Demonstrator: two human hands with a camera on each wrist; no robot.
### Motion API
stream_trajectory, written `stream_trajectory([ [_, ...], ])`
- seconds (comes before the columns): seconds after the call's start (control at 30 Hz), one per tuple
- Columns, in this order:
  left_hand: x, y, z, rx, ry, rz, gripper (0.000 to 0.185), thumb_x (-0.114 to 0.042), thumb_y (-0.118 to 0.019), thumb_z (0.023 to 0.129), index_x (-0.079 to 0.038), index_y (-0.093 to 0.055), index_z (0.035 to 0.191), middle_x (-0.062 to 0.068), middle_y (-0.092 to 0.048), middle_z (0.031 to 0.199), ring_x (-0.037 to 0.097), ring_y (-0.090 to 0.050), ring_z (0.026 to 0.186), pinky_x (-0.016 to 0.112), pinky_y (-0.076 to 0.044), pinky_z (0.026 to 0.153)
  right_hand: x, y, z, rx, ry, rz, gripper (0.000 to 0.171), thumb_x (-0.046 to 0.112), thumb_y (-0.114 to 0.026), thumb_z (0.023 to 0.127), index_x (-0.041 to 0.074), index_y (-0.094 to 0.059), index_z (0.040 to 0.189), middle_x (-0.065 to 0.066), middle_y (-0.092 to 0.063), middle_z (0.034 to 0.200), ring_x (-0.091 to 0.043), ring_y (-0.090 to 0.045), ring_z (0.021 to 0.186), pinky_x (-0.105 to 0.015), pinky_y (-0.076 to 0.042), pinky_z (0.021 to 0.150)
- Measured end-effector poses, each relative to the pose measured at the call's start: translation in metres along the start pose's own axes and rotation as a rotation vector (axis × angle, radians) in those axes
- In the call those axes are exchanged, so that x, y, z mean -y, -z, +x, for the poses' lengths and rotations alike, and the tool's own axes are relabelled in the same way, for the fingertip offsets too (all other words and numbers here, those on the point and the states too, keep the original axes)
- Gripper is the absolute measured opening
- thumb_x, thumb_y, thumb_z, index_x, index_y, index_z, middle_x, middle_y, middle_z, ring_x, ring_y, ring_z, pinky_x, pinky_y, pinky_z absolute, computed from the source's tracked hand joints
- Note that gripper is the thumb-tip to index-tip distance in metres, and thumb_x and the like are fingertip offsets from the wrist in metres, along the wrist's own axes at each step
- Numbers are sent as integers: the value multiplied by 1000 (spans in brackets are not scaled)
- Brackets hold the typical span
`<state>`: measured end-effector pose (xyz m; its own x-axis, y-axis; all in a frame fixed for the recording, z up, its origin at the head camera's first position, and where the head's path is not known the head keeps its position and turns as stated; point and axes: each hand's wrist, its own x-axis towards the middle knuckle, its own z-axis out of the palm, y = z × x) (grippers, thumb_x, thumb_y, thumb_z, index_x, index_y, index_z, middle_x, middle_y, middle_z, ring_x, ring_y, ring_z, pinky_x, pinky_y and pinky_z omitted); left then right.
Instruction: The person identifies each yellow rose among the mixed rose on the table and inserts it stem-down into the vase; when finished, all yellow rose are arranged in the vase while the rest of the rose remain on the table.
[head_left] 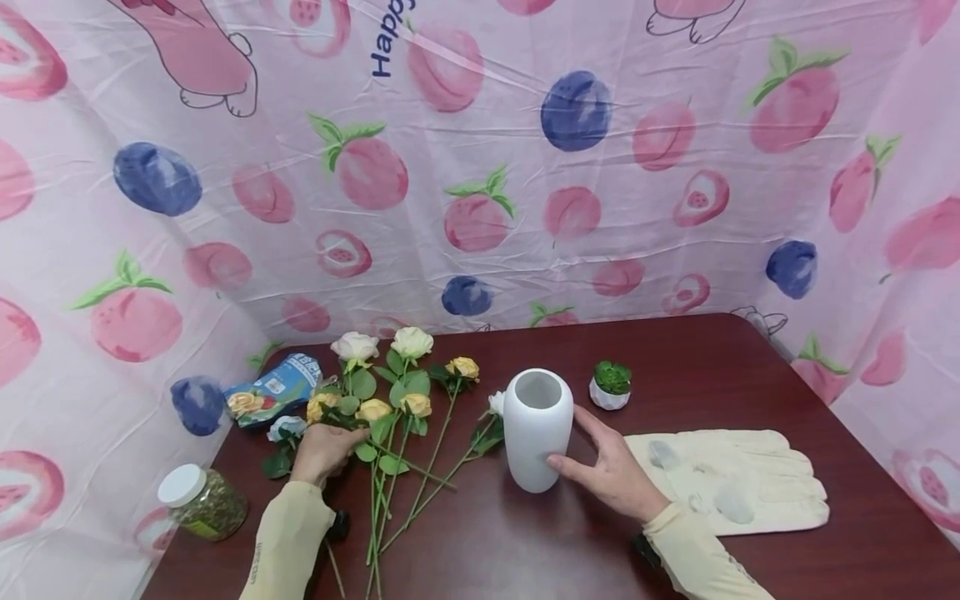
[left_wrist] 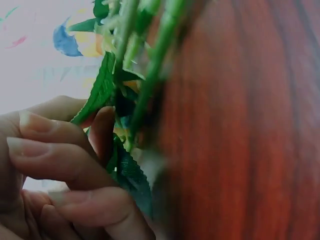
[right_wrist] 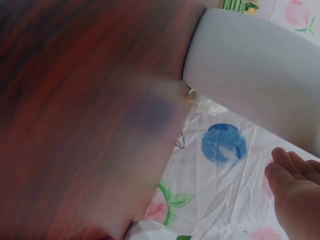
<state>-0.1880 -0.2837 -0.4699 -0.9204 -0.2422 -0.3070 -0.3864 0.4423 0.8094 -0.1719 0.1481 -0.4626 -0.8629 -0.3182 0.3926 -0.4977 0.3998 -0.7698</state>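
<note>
White vase (head_left: 534, 446) upright beside the right grip (head_left: 611, 475), leafy stem (left_wrist: 123, 47) in the left grip (head_left: 326, 454)

The vase stands on the table (head_left: 480, 554), near the middle, with its mouth upward and to the right of the roses (head_left: 412, 342). Its wall looks smooth and hard; I judge it is ceramic, so it can be rather heavy, a little slippery and easy to break. It seems better to hold it around the wide body, with the thumb opposite the fingers. The roses lie in a loose bunch; they look artificial, light, with bending stems, and the leaves can catch each other. A pinch on the bare stem should be the safest.

The left grip is closed in a pinch on the leafy stem; which flower it carries, I cannot tell. The right grip is spread wide at the vase's side, not clenched; whether it presses the wall, I cannot tell.

Farther out are a small plant (head_left: 611, 383) behind the right grip, a pale glove (head_left: 757, 483) to its right, and a blue bag (head_left: 281, 387) and a jar (head_left: 210, 508) at the left.
</note>
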Motion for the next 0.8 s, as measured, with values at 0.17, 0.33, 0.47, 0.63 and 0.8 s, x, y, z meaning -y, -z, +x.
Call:
stream_trajectory([
  [0.17,-7,4,-4,-72,-40,-14,43,-38,-74,94,-11,-67,61,-4,-46,48,12,-38,47,32,-39,52,3,-2,1,8,-25,17,74,25,-86,85,14,-51,150,-4,-61,145,-16,-53,138,-20,-38,111],
  [0.33,-18,9,-10,-165,-108,36,41,-40,-74,94,-2,-78,80,7,-67,67,20,-58,66,32,-46,63,3,-3,1,17,-51,76,71,26,-87,85,17,-54,147,-1,-63,141,-18,-59,132,-27,-46,108],
  [0.47,-29,15,-12,-206,-142,30,45,-42,-74,94,2,-78,87,8,-67,66,21,-53,58,34,-45,59,2,-2,1,17,-49,94,70,25,-87,85,19,-55,146,0,-65,138,-14,-62,127,-28,-49,105],
  [0.63,-44,24,-14,-279,-202,94,46,-44,-71,96,1,-79,95,4,-67,65,18,-55,59,34,-45,61,0,-3,1,28,-43,137,69,24,-86,85,19,-54,146,-1,-64,138,-14,-64,124,-28,-51,102],
  [0.8,-61,31,-14,-352,-278,132,44,-43,-69,98,-1,-80,101,2,-71,67,18,-63,64,33,-49,61,0,-4,1,33,-44,141,71,24,-86,86,17,-53,148,-2,-64,139,-14,-63,125,-28,-51,103],
])
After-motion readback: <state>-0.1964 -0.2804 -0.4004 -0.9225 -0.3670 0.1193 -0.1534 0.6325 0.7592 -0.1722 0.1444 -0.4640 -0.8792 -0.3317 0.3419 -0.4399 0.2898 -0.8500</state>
